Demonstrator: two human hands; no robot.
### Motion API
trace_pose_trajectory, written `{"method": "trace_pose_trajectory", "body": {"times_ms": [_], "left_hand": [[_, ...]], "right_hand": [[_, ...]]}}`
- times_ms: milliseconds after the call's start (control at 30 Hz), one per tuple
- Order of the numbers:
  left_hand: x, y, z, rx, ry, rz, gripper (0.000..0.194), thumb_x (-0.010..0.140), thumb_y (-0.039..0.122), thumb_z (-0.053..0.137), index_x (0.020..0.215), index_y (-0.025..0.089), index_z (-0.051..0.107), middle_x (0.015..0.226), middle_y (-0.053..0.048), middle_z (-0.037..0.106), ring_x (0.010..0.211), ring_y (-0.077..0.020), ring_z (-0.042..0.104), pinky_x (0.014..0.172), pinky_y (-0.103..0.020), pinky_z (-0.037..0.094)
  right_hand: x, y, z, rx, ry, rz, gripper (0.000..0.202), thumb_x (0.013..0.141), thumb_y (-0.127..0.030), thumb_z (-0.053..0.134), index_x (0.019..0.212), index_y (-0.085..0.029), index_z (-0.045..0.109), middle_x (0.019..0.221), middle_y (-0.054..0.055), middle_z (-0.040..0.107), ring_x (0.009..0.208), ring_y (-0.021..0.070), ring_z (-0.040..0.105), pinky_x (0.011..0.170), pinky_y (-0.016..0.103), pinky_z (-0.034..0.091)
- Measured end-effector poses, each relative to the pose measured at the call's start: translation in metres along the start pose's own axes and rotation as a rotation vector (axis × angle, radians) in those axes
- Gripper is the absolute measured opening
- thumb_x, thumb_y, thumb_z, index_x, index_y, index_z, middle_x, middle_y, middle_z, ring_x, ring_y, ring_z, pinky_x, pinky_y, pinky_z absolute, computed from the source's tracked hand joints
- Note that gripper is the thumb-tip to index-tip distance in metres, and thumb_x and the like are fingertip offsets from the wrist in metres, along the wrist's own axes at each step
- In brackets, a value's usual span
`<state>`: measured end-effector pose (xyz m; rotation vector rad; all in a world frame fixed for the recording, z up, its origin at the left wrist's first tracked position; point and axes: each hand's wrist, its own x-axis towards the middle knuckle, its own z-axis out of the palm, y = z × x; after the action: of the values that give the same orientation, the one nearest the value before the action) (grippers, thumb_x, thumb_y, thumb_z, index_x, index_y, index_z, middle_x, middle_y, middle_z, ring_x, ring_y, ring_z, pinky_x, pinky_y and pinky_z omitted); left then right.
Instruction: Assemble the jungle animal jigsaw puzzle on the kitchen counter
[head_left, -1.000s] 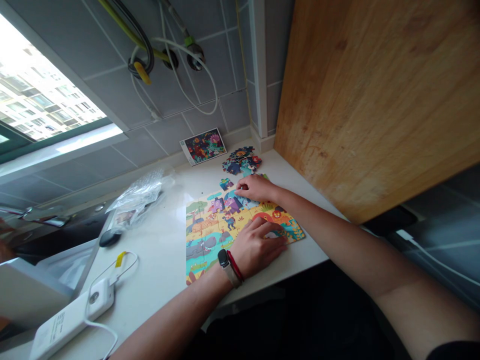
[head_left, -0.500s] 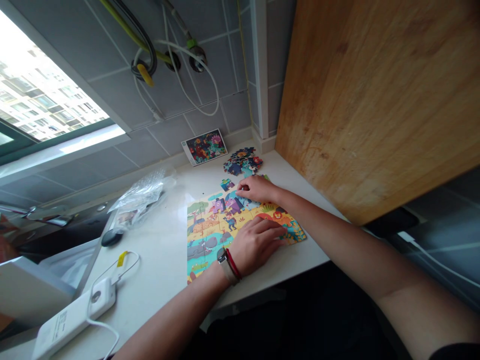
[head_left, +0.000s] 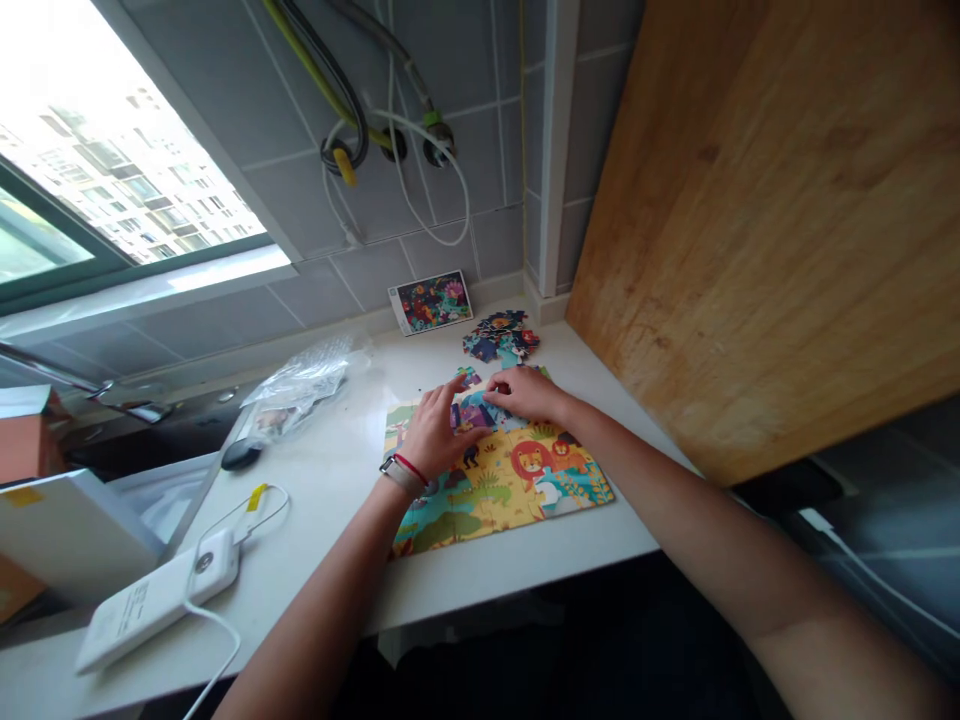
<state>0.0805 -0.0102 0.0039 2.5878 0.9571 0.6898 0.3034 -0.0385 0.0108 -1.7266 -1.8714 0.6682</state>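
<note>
A colourful animal jigsaw puzzle [head_left: 487,500] lies on the white counter, with lions at its right and my forearms over parts of it. My left hand [head_left: 436,430] rests over the upper left of the puzzle, its thumb and fingers apart around purple pieces [head_left: 472,414]. Against the puzzle's upper edge, my right hand [head_left: 529,393] has its fingers pinched on a bluish puzzle piece, mostly hidden by the fingertips. One loose puzzle piece [head_left: 469,376] lies just beyond my left fingertips. Farther back is a pile of dark loose pieces [head_left: 499,335].
A picture card [head_left: 431,302] leans by the tiled wall. Left on the counter are clear plastic bags [head_left: 307,385], a dark round object [head_left: 241,454] and a white power bank [head_left: 161,600] with a cable. A wooden panel [head_left: 765,220] rises at the right. A sink [head_left: 191,425] lies far left.
My left hand has moved from the puzzle's lower right to its upper left and spread its fingers, uncovering the lions. My right hand stays pinched near the upper edge. The view has shifted slightly.
</note>
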Motion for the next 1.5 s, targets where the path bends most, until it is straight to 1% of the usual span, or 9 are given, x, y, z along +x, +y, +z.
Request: {"method": "trace_pose_trajectory", "body": {"times_ms": [67, 133, 300, 533, 733, 833, 1000, 1100, 1500], "left_hand": [[0.000, -0.005, 0.001, 0.013, -0.064, 0.008, 0.085, 0.081, 0.041, 0.085, 0.151, 0.023, 0.041, 0.132, -0.012, 0.067, 0.123, -0.0341, 0.061, 0.103, -0.052, 0.051], [0.000, -0.006, 0.003, 0.006, -0.092, 0.019, 0.077, 0.084, 0.039, 0.082, 0.149, 0.024, 0.044, 0.129, -0.011, 0.069, 0.123, -0.0327, 0.062, 0.104, -0.052, 0.051], [0.001, -0.004, 0.006, 0.006, -0.079, 0.002, 0.056, 0.086, 0.035, 0.082, 0.134, 0.021, 0.057, 0.126, -0.012, 0.070, 0.120, -0.0321, 0.064, 0.103, -0.049, 0.053], [-0.001, -0.002, 0.011, 0.005, -0.046, 0.004, 0.049, 0.088, 0.029, 0.074, 0.134, 0.024, 0.058, 0.124, -0.010, 0.069, 0.120, -0.0320, 0.062, 0.102, -0.049, 0.053], [0.000, -0.010, 0.011, 0.048, -0.022, -0.100, 0.035, 0.090, 0.021, 0.067, 0.125, 0.022, 0.066, 0.124, -0.011, 0.069, 0.118, -0.0324, 0.061, 0.103, -0.050, 0.050], [0.001, -0.013, 0.013, 0.049, -0.006, -0.110, 0.027, 0.092, 0.024, 0.065, 0.118, 0.024, 0.070, 0.123, -0.010, 0.069, 0.116, -0.0314, 0.061, 0.103, -0.049, 0.050], [0.000, -0.012, 0.015, 0.045, 0.016, -0.106, 0.023, 0.093, 0.025, 0.061, 0.114, 0.024, 0.072, 0.121, -0.010, 0.069, 0.115, -0.0313, 0.061, 0.100, -0.048, 0.050], [0.000, -0.012, 0.016, 0.040, 0.022, -0.109, 0.022, 0.093, 0.027, 0.061, 0.112, 0.024, 0.073, 0.122, -0.011, 0.070, 0.115, -0.0321, 0.061, 0.100, -0.049, 0.049], [-0.001, -0.011, 0.016, -0.009, 0.033, -0.091, 0.020, 0.093, 0.030, 0.062, 0.109, 0.025, 0.073, 0.122, -0.010, 0.069, 0.115, -0.0310, 0.061, 0.100, -0.048, 0.048]], "right_hand": [[0.001, 0.001, 0.001, -0.007, 0.002, -0.001, 0.018, 0.091, -0.034, 0.071, 0.094, -0.020, 0.081, 0.077, 0.001, 0.072, 0.070, 0.0154, 0.062, 0.065, 0.025, 0.037], [0.002, 0.004, 0.002, -0.008, 0.000, -0.013, 0.018, 0.091, -0.034, 0.070, 0.095, -0.020, 0.081, 0.077, 0.001, 0.072, 0.069, 0.0150, 0.061, 0.064, 0.025, 0.036], [0.003, 0.009, 0.005, 0.014, 0.001, -0.030, 0.020, 0.092, -0.037, 0.068, 0.094, -0.022, 0.080, 0.079, 0.000, 0.073, 0.070, 0.0154, 0.061, 0.064, 0.026, 0.038], [0.001, 0.007, 0.004, 0.011, -0.006, -0.028, 0.023, 0.092, -0.040, 0.064, 0.092, -0.022, 0.079, 0.084, 0.002, 0.075, 0.076, 0.0185, 0.065, 0.070, 0.028, 0.043], [0.002, 0.010, 0.004, 0.070, 0.011, -0.013, 0.028, 0.089, -0.045, 0.064, 0.090, -0.020, 0.077, 0.076, 0.002, 0.071, 0.070, 0.0188, 0.061, 0.066, 0.028, 0.045], [0.005, 0.015, 0.001, 0.110, 0.120, -0.005, 0.030, 0.090, -0.046, 0.061, 0.088, -0.019, 0.074, 0.082, 0.006, 0.074, 0.075, 0.0214, 0.065, 0.072, 0.030, 0.050], [0.011, 0.025, -0.008, 0.017, 0.448, 0.044, 0.026, 0.092, -0.039, 0.057, 0.094, -0.019, 0.074, 0.100, 0.011, 0.071, 0.090, 0.0241, 0.067, 0.090, 0.035, 0.053], [0.014, 0.029, -0.009, -0.062, 0.527, 0.101, 0.024, 0.090, -0.032, 0.060, 0.101, -0.017, 0.075, 0.114, 0.016, 0.065, 0.095, 0.0243, 0.066, 0.095, 0.036, 0.052], [0.016, 0.044, 0.000, -0.256, 0.414, 0.210, 0.046, 0.083, -0.040, 0.073, 0.124, -0.019, 0.071, 0.127, 0.020, 0.063, 0.120, 0.0350, 0.060, 0.105, 0.045, 0.047]]}}
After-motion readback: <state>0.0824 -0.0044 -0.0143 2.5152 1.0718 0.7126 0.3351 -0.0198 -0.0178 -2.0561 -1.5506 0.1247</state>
